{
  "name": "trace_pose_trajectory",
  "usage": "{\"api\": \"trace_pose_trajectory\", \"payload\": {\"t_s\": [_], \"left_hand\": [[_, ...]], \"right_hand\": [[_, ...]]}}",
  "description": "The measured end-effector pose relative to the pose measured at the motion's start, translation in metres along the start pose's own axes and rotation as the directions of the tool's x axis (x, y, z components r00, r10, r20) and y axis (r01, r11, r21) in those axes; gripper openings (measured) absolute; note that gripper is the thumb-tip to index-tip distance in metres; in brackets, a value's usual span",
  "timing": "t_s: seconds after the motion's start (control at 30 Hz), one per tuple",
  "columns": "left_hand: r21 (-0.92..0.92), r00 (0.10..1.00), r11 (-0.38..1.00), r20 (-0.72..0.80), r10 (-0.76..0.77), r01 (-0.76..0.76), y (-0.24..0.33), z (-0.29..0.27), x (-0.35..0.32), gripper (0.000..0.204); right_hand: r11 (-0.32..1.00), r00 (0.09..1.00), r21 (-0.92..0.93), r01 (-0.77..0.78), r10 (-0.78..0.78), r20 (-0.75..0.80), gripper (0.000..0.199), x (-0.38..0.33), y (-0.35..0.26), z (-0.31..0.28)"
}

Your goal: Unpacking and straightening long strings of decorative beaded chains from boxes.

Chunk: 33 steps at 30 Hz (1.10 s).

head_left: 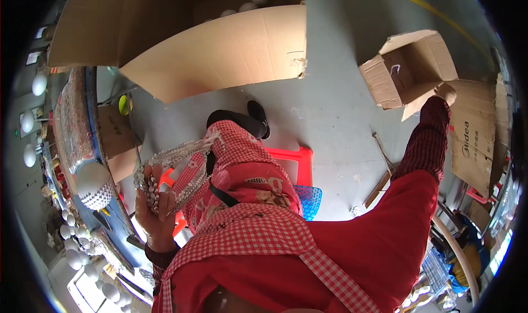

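My left hand [155, 208] is raised at the left, its fingers curled around a bundle of sparkling silver rhinestone strands [190, 189]. The strands loop out to the right, over my red checked apron [247, 230]. Close by on the left, a white ball [93, 178] has its lower part covered in rows of silver studs. My right arm reaches far out to the right. At its end my right hand [447, 93] is closed at the near edge of a small open cardboard box [385, 84]; its fingertips are partly hidden.
A large open carton [220, 54] with several white balls stands ahead. At the left runs a workbench [77, 126]; many white balls hang beyond it. A red stool [302, 162] and blue basket [309, 200] are beside my legs. Flattened cardboard [472, 148] leans at the right.
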<state>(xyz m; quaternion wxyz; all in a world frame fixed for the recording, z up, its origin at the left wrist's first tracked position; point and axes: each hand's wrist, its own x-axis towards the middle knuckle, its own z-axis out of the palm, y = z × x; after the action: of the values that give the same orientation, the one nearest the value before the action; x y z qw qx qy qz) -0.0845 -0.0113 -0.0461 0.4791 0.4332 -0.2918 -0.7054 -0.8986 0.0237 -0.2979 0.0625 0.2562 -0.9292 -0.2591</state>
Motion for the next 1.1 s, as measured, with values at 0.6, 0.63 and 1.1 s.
{"api": "trace_pose_trajectory", "payload": {"t_s": [0.6, 0.63, 1.1], "left_hand": [[-0.191, 0.938, 0.964, 0.327, -0.118, 0.188, 0.003, 0.010, -0.007, 0.058], [-0.195, 0.939, 0.965, 0.328, -0.105, 0.176, 0.002, 0.010, -0.009, 0.058], [-0.224, 0.915, 0.930, 0.349, -0.203, 0.291, 0.008, 0.010, -0.023, 0.060]], "right_hand": [[-0.814, 0.250, 0.535, 0.224, -0.483, -0.839, 0.046, -0.510, -0.224, -0.359], [-0.829, 0.256, 0.452, 0.329, -0.382, -0.888, 0.047, -0.514, -0.225, -0.365], [-0.706, 0.260, 0.409, 0.578, -0.315, -0.913, 0.037, -0.526, -0.199, -0.379]]}}
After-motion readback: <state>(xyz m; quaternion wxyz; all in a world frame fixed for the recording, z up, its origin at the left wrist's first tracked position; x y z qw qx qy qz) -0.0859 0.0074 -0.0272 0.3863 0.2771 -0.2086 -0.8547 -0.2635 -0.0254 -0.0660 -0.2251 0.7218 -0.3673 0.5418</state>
